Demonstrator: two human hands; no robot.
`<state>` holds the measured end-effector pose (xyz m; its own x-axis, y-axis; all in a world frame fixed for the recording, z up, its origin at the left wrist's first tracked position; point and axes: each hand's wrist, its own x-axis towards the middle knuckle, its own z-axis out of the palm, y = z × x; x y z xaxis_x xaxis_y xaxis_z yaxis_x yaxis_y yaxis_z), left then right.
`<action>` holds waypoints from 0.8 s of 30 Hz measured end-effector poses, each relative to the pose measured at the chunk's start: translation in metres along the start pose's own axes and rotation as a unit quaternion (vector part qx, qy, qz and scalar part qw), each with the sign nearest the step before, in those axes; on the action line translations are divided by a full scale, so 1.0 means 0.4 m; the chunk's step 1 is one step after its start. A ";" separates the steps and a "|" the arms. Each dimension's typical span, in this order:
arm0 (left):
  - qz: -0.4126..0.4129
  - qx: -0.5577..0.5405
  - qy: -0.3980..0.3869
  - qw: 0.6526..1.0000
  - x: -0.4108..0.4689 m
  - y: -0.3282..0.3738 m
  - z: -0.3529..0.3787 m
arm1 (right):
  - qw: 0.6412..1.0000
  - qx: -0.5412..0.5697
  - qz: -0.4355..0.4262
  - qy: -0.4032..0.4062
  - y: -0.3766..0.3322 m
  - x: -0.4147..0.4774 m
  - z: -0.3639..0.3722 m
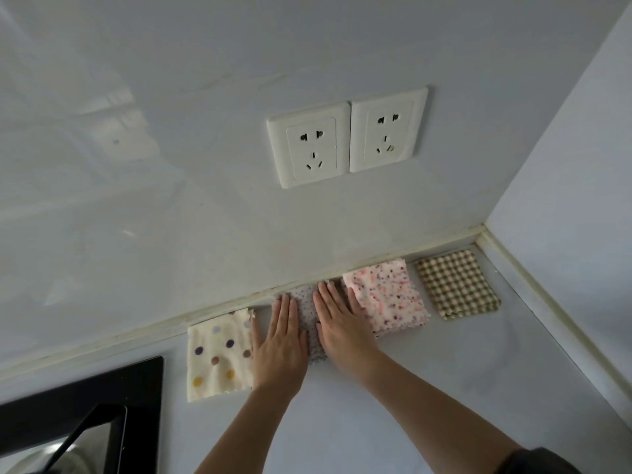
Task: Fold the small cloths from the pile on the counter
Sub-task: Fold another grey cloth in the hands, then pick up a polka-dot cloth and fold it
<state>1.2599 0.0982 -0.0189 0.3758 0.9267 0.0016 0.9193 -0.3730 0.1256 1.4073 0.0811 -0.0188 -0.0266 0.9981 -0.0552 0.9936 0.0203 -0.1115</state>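
Both your forearms reach forward and up from the lower edge of the view toward the back edge of the pale grey-blue counter [427, 388]. They converge so the hands lie side by side, palms down. A dark sleeve [537, 460] shows on your right arm at the lower right.

Your left hand [282, 340] lies flat with its fingers straight and close together. It presses on the left part of the small folded grey-lilac speckled cloth [307, 313]. Your right hand [342, 330] is just as flat, fingers straight and slightly spread. It presses on the right part of the same cloth, fingertips near the back edge. Neither hand curls round anything, and a strip of the cloth shows between them.

That cloth sits against the back edge of the counter, second in a row of four. To its left is the folded cream cloth with large coloured dots [219, 357], just beside your left hand. To its right is the folded pink cloth with small coloured specks [386, 299], touching the little-finger side of your right hand. The folded green-and-cream checked cloth [458, 285] lies in the back right corner.

Two white wall sockets [347, 136] sit on the wall above. A black glossy panel [102, 388] fills the counter's lower left.
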 end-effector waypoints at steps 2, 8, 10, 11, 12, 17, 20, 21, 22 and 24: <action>-0.012 -0.005 -0.032 0.999 -0.001 0.002 0.014 | 1.000 -0.001 0.001 -0.027 -0.002 0.002 0.008; -0.029 0.010 -0.120 0.992 0.017 0.009 -0.016 | 0.998 -0.023 0.022 -0.052 -0.018 0.011 -0.019; -0.030 -0.018 -0.130 0.991 0.011 0.010 -0.056 | 0.998 -0.038 0.015 -0.047 -0.029 -0.003 -0.049; -0.032 -0.036 -0.119 0.992 -0.001 0.008 -0.077 | 0.998 -0.035 0.030 -0.039 -0.042 -0.014 -0.066; -0.034 -0.057 -0.104 0.992 -0.021 0.003 -0.100 | 0.999 -0.024 0.038 -0.017 -0.059 -0.026 -0.079; -0.034 -0.214 -0.029 0.976 -0.225 -0.064 -0.218 | 0.977 0.168 0.041 0.124 -0.218 -0.176 -0.144; -0.045 -0.285 0.026 0.957 -0.405 -0.155 -0.276 | 0.942 0.292 0.058 0.153 -0.343 -0.302 -0.158; -0.050 -0.290 0.035 0.955 -0.470 -0.193 -0.287 | 0.930 0.324 0.064 0.163 -0.390 -0.350 -0.156; -0.054 -0.289 0.036 0.955 -0.533 -0.230 -0.297 | 0.923 0.344 0.069 0.159 -0.440 -0.399 -0.158; -0.049 -0.282 0.030 0.958 -0.652 -0.307 -0.318 | 0.918 0.364 0.076 0.140 -0.544 -0.486 -0.154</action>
<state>1.0340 -0.0920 0.0915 0.2677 0.9633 0.0176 0.7345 -0.2159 0.6434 1.2031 -0.1139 0.0773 0.2368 0.9639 0.1217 0.6440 -0.0619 -0.7625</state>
